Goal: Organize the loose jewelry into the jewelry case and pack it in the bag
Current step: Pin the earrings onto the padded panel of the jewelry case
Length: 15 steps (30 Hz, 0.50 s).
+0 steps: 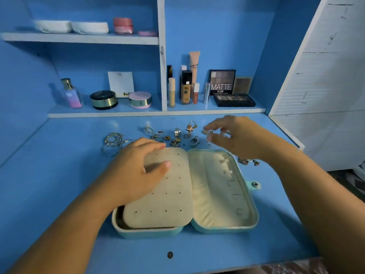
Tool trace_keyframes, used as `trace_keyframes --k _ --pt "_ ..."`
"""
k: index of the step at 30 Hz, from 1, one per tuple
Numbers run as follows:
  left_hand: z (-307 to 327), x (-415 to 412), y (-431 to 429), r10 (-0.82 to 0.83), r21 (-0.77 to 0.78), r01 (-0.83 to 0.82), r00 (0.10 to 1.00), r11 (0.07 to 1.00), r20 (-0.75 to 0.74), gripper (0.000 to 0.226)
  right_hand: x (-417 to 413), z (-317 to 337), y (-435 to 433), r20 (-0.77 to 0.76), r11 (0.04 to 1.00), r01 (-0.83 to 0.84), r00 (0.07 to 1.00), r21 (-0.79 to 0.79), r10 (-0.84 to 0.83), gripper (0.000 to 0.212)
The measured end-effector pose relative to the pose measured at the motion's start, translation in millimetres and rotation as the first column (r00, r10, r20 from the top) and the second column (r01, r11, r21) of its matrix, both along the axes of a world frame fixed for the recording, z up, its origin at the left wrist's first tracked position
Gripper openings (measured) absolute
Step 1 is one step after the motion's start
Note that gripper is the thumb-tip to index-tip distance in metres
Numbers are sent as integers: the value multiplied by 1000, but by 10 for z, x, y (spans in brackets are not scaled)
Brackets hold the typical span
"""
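Fingers point(153, 145) of the left hand point(136, 173) lie nearly straight on the cream perforated panel point(167, 202), thumb flat beside them, pressing down and gripping nothing. That panel covers the left half of the teal jewelry case point(254, 216), which lies opened flat on the blue table point(59, 175), near its front edge. The right half shows a cream padded lining with a row of small fittings, and a snap tab point(255, 184) sticks out from its right side. Just right of the case, a few small chain pieces point(247, 161) lie beside the right forearm.

Beyond the case's far edge the loose jewelry point(177, 135) is scattered on the table: rings, studs and earrings, with a tangle of silver hoops point(113, 141) off to the left. The right hand point(243, 135) hovers over the right end of that scatter, its fingers point(212, 127) loosely curled and blurred. Something shiny glints by them, but I cannot tell whether they hold it.

Further back, the low shelf point(126, 114) carries a perfume bottle point(70, 93), two round compacts point(104, 99), a foundation bottle point(186, 89) and a MATTE eyeshadow palette point(222, 82). On the top shelf sit two white bowls point(89, 27) and pink rolls point(122, 25).
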<state>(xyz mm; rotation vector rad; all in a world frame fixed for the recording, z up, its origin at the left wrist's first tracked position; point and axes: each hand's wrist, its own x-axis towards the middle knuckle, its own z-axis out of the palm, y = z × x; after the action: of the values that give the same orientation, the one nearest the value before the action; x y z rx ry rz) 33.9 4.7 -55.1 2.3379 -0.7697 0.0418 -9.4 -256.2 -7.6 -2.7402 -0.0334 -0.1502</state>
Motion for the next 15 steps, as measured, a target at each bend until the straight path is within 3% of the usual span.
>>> trace_keyframes --k 4,10,15 --pt "6 49 84 -18 5 17 997 1000 80 59 390 -120 90 27 998 -58 998 -6 58 22" --pt "11 56 116 66 75 -81 981 994 183 67 667 -348 290 98 980 -163 980 -111 174 19" --pt "24 84 147 131 84 -145 980 986 151 74 696 -352 310 130 982 -172 975 -73 181 17"
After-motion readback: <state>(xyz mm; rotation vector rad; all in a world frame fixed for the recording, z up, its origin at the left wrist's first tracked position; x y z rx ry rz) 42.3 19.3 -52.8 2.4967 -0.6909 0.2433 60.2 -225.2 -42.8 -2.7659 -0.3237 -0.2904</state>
